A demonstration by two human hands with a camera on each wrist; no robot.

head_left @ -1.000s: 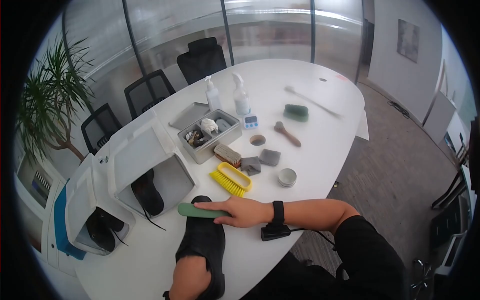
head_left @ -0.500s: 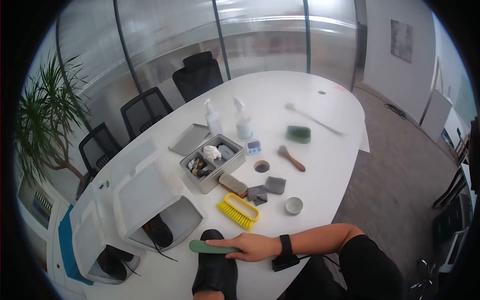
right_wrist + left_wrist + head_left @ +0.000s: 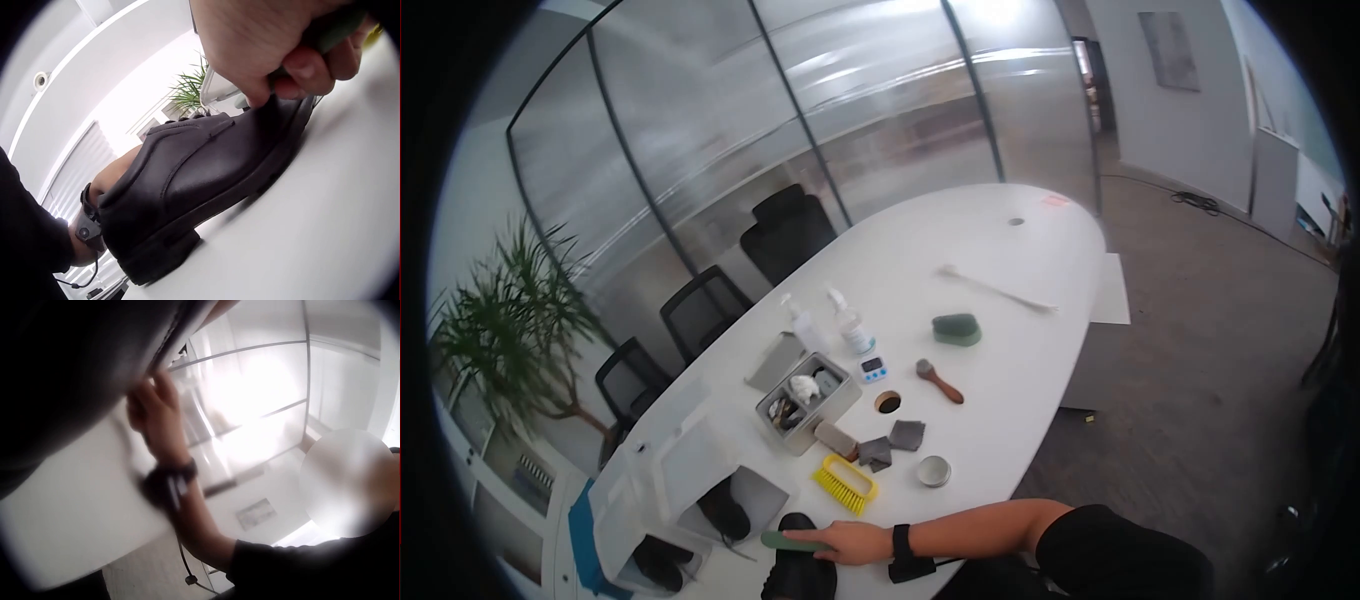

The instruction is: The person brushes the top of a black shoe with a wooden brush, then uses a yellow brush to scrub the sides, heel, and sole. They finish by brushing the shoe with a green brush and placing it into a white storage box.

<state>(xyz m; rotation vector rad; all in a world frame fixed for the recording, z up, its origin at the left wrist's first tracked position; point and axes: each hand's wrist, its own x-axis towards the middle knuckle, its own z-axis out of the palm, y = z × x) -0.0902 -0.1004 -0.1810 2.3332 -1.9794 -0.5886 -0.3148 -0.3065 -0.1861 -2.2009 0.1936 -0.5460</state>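
A black leather lace-up shoe (image 3: 206,165) stands on the white table, its toe pointing away from me. My left hand (image 3: 122,170) reaches into its opening; the fingers are hidden inside. Across the toe, my right hand (image 3: 858,542) grips a long green piece with rounded ends (image 3: 790,541), one finger stretched along its top. In the right wrist view, curled fingers and thumb hold this piece close against the toe leather. Beyond the toe lie a yellow-bristled brush (image 3: 837,492), a wood-backed brush (image 3: 835,438), grey cloths (image 3: 875,454) and a round tin (image 3: 933,471).
To the left, open white boxes hold dark shoes (image 3: 725,510). A divided metal box (image 3: 825,414) stands farther back, near a pump bottle (image 3: 803,330), spray bottle (image 3: 853,330) and timer (image 3: 873,369). A wooden-handled brush (image 3: 941,383) and green block (image 3: 957,330) lie rightward.
The head view has tilted up and rolled, so the shoe and hands sit lower and the left forearm has left it. My right hand stays over the toe with the green piece.
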